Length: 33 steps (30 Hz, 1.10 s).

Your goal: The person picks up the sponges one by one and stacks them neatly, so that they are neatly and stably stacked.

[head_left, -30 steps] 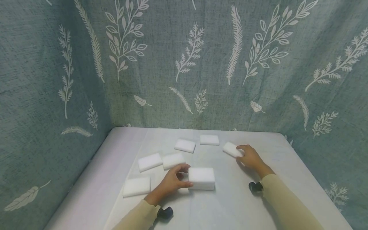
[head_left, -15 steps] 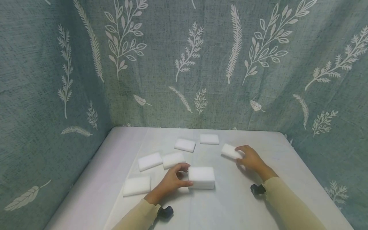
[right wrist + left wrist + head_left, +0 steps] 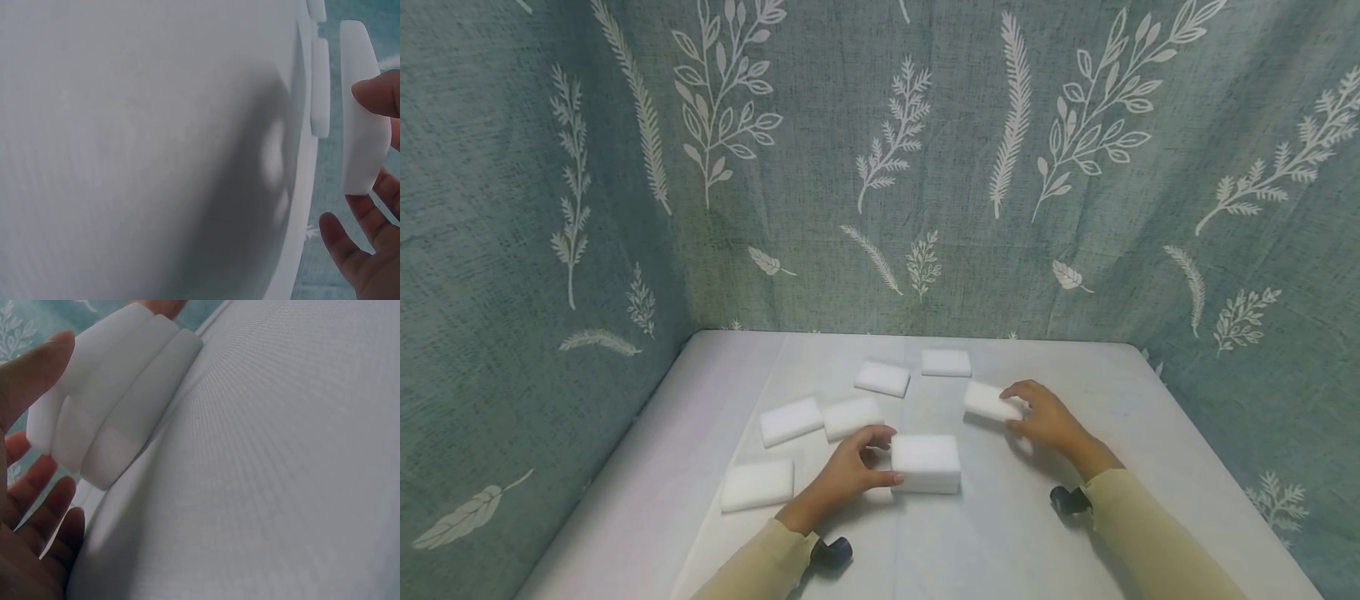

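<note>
Near the table's middle stands a neat stack of three white sponges [image 3: 927, 458], which the left wrist view shows pressed flat on each other. My left hand [image 3: 848, 473] holds its left end, thumb on the near side and a finger at the far side. Right of and behind the stack, my right hand [image 3: 1043, 417] pinches a single white sponge [image 3: 988, 402] by its right end. In the right wrist view this sponge [image 3: 364, 131] is raised off the table, the thumb on one face and other fingers behind it.
Several loose white sponges lie flat: one at the near left [image 3: 758, 486], a pair behind the left hand, and two more toward the back, including the rearmost sponge [image 3: 946, 362]. A patterned green curtain [image 3: 880, 167] surrounds the white table [image 3: 1000, 533].
My right hand has lifted its sponge and carried it left and slightly nearer, toward the stack. My left hand and the stack have stayed in place.
</note>
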### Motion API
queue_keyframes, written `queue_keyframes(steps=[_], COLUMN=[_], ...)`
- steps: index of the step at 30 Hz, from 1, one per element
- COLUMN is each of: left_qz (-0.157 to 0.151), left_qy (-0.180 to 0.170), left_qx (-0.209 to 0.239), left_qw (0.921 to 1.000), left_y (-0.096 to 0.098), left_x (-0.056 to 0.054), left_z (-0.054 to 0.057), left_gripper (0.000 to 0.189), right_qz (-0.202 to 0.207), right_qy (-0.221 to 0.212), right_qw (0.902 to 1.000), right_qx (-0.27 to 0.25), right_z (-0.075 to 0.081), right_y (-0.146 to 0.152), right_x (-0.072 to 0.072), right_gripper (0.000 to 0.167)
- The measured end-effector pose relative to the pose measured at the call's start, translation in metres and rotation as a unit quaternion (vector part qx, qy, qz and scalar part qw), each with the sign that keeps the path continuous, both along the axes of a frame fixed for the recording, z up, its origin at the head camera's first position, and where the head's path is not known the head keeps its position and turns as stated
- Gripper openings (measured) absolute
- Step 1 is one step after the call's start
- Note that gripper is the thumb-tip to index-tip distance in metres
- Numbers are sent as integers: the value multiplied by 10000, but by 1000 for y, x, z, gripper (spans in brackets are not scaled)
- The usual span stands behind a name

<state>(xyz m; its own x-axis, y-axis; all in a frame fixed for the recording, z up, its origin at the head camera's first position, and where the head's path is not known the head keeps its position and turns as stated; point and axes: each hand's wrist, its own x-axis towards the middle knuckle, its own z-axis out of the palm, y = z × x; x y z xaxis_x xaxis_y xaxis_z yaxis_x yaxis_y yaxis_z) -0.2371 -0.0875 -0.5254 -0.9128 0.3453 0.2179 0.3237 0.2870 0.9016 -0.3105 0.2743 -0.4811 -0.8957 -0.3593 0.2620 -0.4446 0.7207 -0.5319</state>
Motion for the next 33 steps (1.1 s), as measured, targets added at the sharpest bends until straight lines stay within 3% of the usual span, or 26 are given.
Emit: queue_keyframes(steps=[14, 33], left_qz=[43, 20], left_qy=[-66, -2], left_qx=[-77, -7], left_qw=[9999, 10000], left_y=[0, 0], left_x=[0, 0], left_z=[1, -2], left_gripper=[62, 61], right_qz=[667, 869], right_qy=[320, 466], right_qw=[9963, 9937], right_qx=[-447, -532], right_z=[2, 12], right_y=[-10, -19], right_x=[9, 15], right_gripper=[37, 39])
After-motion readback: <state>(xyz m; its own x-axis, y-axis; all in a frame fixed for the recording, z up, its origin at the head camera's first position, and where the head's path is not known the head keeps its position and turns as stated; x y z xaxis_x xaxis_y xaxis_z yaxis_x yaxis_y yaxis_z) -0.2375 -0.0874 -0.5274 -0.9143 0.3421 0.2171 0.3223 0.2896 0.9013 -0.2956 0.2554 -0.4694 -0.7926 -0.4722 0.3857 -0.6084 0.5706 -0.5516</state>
